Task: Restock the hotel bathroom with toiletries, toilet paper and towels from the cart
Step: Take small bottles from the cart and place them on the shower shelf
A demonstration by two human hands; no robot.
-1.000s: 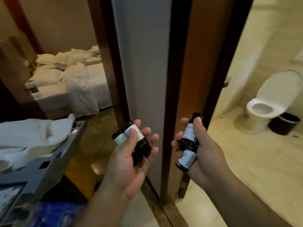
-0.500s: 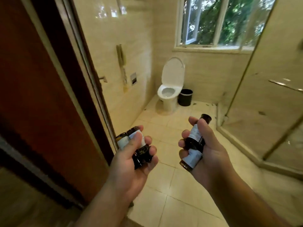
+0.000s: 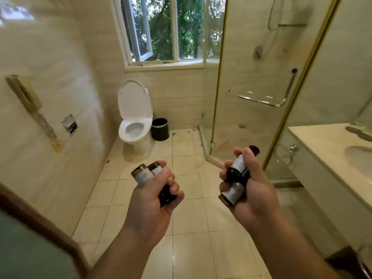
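Gripping | left hand (image 3: 151, 204): left bottle pair (image 3: 147, 174) | right hand (image 3: 256, 196): right bottle pair (image 3: 235, 172) | labels (image 3: 233, 191) illegible

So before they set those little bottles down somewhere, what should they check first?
1. Left hand grips the left-hand bottles firmly: ok.
2. Right hand grips the right-hand bottles firmly: ok.
3. Vanity counter in view, with a bare stretch beside the basin: ok.
4. One hand free to steady things: not ok, both are full.
5. Floor tiles dry underfoot: cannot tell.
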